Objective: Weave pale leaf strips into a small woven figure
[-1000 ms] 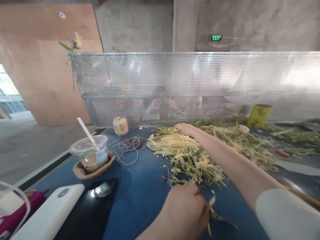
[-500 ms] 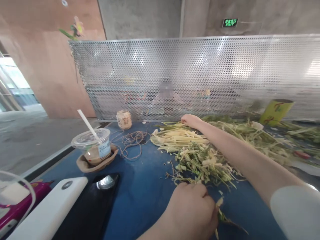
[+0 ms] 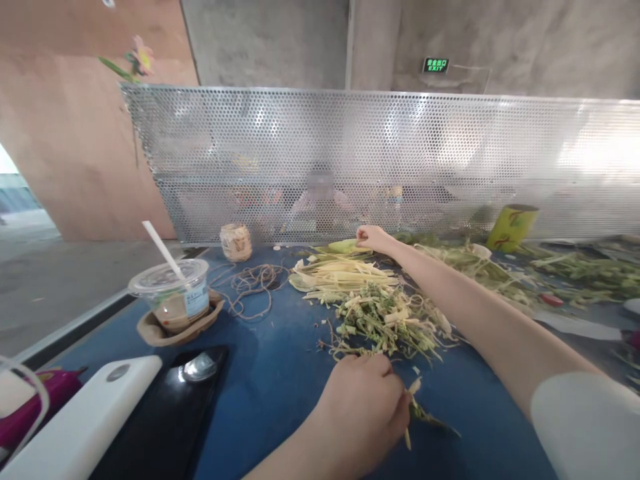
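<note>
My left hand (image 3: 367,403) is closed low in the middle, knuckles up. From its fingers a dried plant sprig (image 3: 425,415) sticks out to the right. My right hand (image 3: 373,237) reaches to the far side of the pile and pinches the end of a pale green husk leaf (image 3: 345,246). Just nearer lie flat yellowish husk strips (image 3: 345,277), side by side. Between the strips and my left hand is a heap of green, crumpled plant stems (image 3: 380,320).
A lidded drink cup (image 3: 175,300) stands in a cardboard holder at left, near a black phone (image 3: 150,420) and a white device (image 3: 95,413). Loose twine (image 3: 255,287) lies behind, beside a twine roll (image 3: 235,241). Perforated metal panel (image 3: 250,147) bounds the back; a yellow tube (image 3: 513,227) stands right.
The whole view has swung slightly right. The green husk leaf at my right hand now shows broader and raised. My left hand stays closed on the sprig.
</note>
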Action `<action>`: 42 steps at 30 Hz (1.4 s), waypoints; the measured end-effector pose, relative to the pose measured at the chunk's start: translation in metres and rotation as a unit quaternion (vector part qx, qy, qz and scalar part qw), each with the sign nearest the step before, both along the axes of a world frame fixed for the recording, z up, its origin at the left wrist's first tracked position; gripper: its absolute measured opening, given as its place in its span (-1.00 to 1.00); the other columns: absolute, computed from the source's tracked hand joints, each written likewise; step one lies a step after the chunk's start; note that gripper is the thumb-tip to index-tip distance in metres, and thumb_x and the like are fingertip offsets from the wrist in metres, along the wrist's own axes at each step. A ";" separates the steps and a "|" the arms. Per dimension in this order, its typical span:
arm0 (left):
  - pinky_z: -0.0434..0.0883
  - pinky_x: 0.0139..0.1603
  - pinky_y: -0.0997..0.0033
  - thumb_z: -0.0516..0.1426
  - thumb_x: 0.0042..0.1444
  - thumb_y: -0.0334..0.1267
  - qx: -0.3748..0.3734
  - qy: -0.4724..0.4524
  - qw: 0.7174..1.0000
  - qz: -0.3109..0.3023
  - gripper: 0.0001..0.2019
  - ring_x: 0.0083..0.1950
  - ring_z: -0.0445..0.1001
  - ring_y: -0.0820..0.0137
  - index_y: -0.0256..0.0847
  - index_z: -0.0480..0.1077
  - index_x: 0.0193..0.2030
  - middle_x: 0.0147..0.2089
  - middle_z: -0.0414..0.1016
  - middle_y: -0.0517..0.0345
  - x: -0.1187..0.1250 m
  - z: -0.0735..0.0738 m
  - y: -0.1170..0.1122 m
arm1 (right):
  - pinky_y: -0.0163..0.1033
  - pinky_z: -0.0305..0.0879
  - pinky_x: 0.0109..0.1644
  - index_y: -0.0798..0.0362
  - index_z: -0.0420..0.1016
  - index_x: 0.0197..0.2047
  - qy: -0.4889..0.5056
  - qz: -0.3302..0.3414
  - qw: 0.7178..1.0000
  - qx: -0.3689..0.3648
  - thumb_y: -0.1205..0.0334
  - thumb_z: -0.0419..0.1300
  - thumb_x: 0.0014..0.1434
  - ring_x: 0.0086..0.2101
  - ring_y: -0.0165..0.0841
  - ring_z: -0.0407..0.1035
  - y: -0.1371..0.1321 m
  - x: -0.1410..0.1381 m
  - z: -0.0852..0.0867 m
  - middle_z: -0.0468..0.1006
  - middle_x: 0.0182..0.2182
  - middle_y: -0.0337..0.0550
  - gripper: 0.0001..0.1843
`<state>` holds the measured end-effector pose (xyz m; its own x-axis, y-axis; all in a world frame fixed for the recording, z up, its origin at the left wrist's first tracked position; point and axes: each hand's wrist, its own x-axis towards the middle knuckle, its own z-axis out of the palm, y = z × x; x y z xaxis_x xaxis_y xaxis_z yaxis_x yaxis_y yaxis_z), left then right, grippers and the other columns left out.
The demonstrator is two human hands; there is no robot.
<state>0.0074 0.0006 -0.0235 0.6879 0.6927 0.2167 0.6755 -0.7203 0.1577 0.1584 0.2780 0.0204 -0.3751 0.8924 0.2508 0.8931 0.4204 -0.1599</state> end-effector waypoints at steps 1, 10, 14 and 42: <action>0.43 -0.32 0.34 -0.06 0.13 -0.30 0.000 0.004 1.000 -0.002 -0.73 -0.33 0.47 0.33 -0.25 0.45 -0.37 -0.38 0.46 0.08 0.000 0.001 0.000 | -0.08 0.32 -0.13 0.12 0.29 -0.01 0.003 0.004 1.000 0.002 0.18 0.06 0.18 -0.16 -0.30 0.34 -0.001 -0.001 0.000 0.37 -0.07 -0.07 -0.67; 0.42 -0.33 0.30 -0.06 0.13 -0.30 0.004 0.004 1.000 0.001 -0.73 -0.34 0.46 0.32 -0.24 0.45 -0.38 -0.39 0.46 0.12 0.000 0.001 -0.001 | -0.08 0.31 -0.12 0.11 0.29 -0.01 -0.040 0.073 0.994 -0.073 0.18 0.05 0.18 -0.15 -0.31 0.33 -0.022 -0.001 0.000 0.36 -0.07 -0.07 -0.68; 0.40 -0.35 0.32 -0.04 0.12 -0.29 0.004 0.005 1.000 0.000 -0.74 -0.35 0.46 0.33 -0.24 0.46 -0.39 -0.40 0.46 0.11 0.001 0.000 -0.002 | -0.10 0.33 -0.14 0.12 0.31 -0.03 -0.082 0.096 0.980 -0.154 0.18 0.06 0.18 -0.18 -0.32 0.35 -0.036 0.003 -0.005 0.38 -0.09 -0.08 -0.69; 0.40 -0.31 0.33 -0.06 0.13 -0.31 -0.006 0.015 1.000 0.000 -0.72 -0.32 0.46 0.32 -0.26 0.48 -0.35 -0.36 0.47 0.06 0.002 0.005 -0.002 | -0.11 0.34 -0.16 0.13 0.30 -0.03 0.276 0.074 0.935 -0.211 0.17 0.05 0.19 -0.20 -0.34 0.36 -0.049 0.022 -0.001 0.39 -0.11 -0.08 -0.68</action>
<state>0.0096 -0.0015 -0.0185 0.6945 0.6947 0.1874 0.6798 -0.7188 0.1454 0.1803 0.2287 0.0194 -0.4193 0.9044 0.0796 0.5623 0.3275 -0.7593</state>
